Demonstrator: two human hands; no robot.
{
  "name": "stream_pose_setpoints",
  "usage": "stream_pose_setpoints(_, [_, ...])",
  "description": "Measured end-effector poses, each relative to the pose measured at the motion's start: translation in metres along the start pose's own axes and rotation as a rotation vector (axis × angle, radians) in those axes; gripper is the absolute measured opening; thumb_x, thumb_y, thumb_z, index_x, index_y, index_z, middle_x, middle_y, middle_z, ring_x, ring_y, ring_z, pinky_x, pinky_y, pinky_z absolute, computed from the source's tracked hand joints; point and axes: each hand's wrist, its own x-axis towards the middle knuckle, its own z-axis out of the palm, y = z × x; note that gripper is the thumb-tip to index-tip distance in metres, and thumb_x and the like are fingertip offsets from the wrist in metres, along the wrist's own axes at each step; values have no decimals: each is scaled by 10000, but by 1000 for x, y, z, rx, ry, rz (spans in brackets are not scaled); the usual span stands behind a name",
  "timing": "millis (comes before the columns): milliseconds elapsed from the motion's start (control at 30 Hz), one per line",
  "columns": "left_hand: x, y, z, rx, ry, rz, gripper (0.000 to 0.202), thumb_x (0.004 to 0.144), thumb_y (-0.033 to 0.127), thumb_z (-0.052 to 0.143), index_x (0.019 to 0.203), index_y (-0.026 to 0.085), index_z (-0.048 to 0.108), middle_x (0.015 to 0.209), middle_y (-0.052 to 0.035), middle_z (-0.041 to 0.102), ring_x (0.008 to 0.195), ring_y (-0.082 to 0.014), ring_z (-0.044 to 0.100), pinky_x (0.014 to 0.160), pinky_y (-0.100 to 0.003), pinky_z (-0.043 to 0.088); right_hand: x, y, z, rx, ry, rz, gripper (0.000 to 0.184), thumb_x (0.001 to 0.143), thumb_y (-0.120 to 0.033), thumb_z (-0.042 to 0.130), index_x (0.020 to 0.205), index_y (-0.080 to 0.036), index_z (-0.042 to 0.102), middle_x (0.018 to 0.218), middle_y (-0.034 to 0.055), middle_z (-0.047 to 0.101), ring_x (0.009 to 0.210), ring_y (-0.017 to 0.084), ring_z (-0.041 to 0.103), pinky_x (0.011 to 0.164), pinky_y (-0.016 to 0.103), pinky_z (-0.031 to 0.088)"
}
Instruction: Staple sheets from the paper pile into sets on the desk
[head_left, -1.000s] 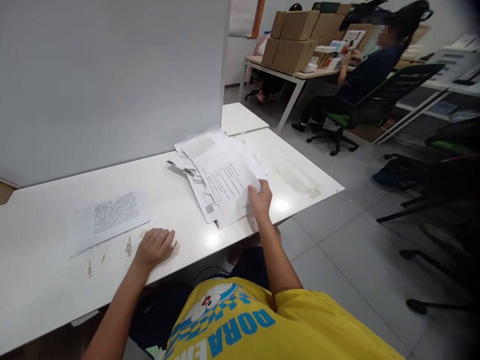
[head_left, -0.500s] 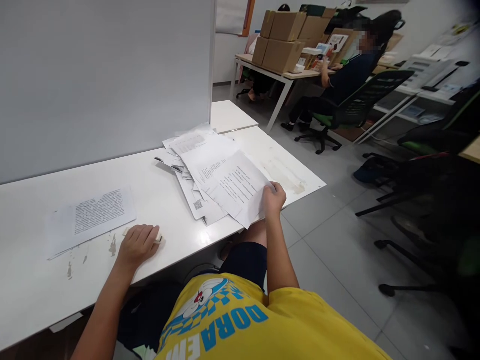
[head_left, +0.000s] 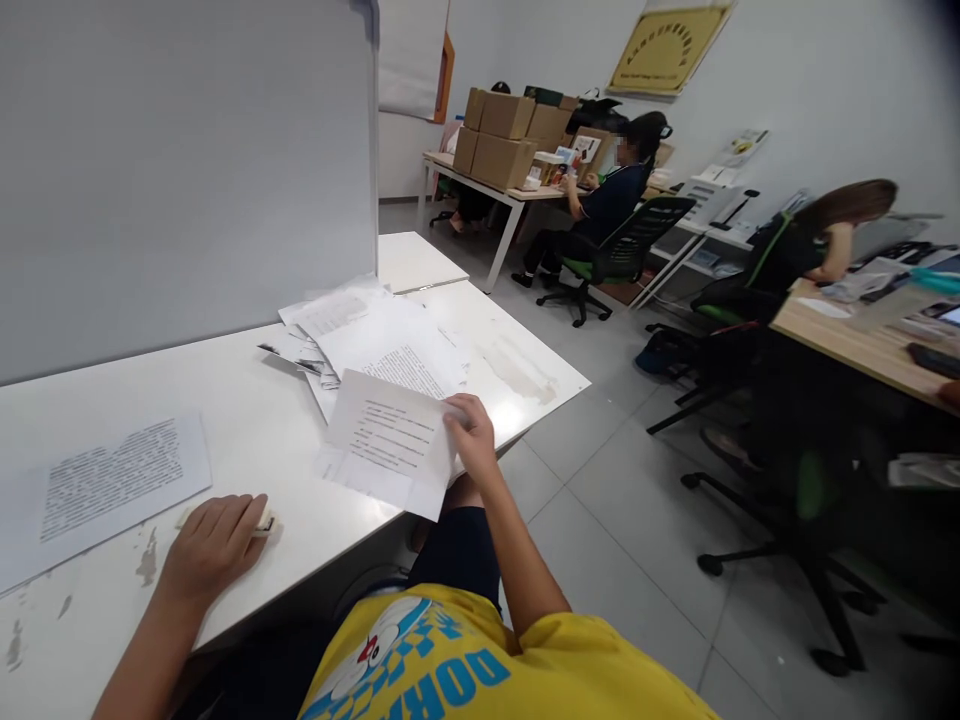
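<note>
My right hand pinches the right edge of a printed paper sheet, lifted and tilted over the front edge of the white table. Behind that sheet lies a messy pile of papers, partly covered by it. On the left, my left hand is closed over a small cream-coloured, stapler-like thing resting on the tabletop; most of it is hidden under the fingers. Beside this hand, farther left, a few printed sheets lie flat.
A grey partition rises along the table's back edge. Beyond are a desk with cardboard boxes, a seated person and a black office chair. At right, another person leans near a wooden desk.
My right hand has drawn the sheet off the pile towards me, uncovering another printed page. My left hand stays on the cream thing. The view has turned right.
</note>
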Motion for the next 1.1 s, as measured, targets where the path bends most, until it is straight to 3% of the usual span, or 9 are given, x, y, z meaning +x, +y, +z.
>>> stream_pose_setpoints(200, [-9,0,7,-234,-38,-122,477,829,116,661,1276,201,520,848,-53,690,758,-216,656,753,-354,505,1,-57,39,71,-89,-432,309,947,-208,550,1207,-325,669,1175,63,598,1127,211,605,968,405,539])
stream_pose_setpoints(333, [-8,-1,6,-271,-33,-143,333,807,123,692,1106,240,603,875,-57,673,762,-214,656,697,-355,517,-8,-70,68,192,-108,-548,353,964,-250,557,1300,-350,589,1178,74,583,1084,209,644,951,408,572])
stream_pose_setpoints(467, [-2,-4,2,-205,75,-264,275,733,156,776,938,232,609,1123,-124,570,1004,-304,668,768,-444,595,-32,-66,88,421,-201,-393,400,970,-348,560,1367,-339,513,1227,84,556,1046,193,690,920,377,601])
stream_pose_setpoints(567, [0,-4,2,-236,74,-353,299,716,155,786,936,214,593,1369,-164,432,1289,-424,539,935,-571,588,-45,-54,92,506,-264,-185,518,915,-428,633,1395,-309,478,1356,103,538,1256,237,602,1072,417,513])
stream_pose_setpoints(667, [-1,-4,6,-287,24,-312,268,745,147,756,938,215,583,1369,-156,447,1343,-436,496,973,-590,579,-51,-35,91,368,-333,176,747,808,-459,731,1452,-250,416,1427,133,540,1338,303,525,1098,486,466])
stream_pose_setpoints(767, [-3,-5,10,-316,-29,-247,250,761,131,736,939,208,578,1269,-166,512,1344,-438,496,959,-569,588,-53,-21,90,169,-370,460,558,824,-402,668,1327,-188,555,1301,135,650,1219,340,602,1028,539,490])
stream_pose_setpoints(933, [-6,-6,12,-318,-18,-283,257,735,156,751,936,230,609,1302,-125,542,1317,-406,532,965,-546,591,-50,-30,87,231,-365,235,304,879,-411,552,1037,-212,718,1048,73,742,1010,286,685,921,459,545])
stream_pose_setpoints(1033, [-7,-5,11,-339,31,-366,274,711,190,785,930,229,624,1510,-113,407,1336,-406,515,996,-546,585,-45,-38,85,338,-362,64,295,868,-467,591,964,-238,750,1026,62,748,981,255,691,900,402,550])
stream_pose_setpoints(1100, [-9,-3,10,-392,54,-456,271,709,188,784,930,224,632,1598,-104,295,1402,-427,433,1050,-578,549,-43,-36,87,410,-325,119,324,826,-509,650,965,-235,751,992,60,756,938,249,699,859,393,565])
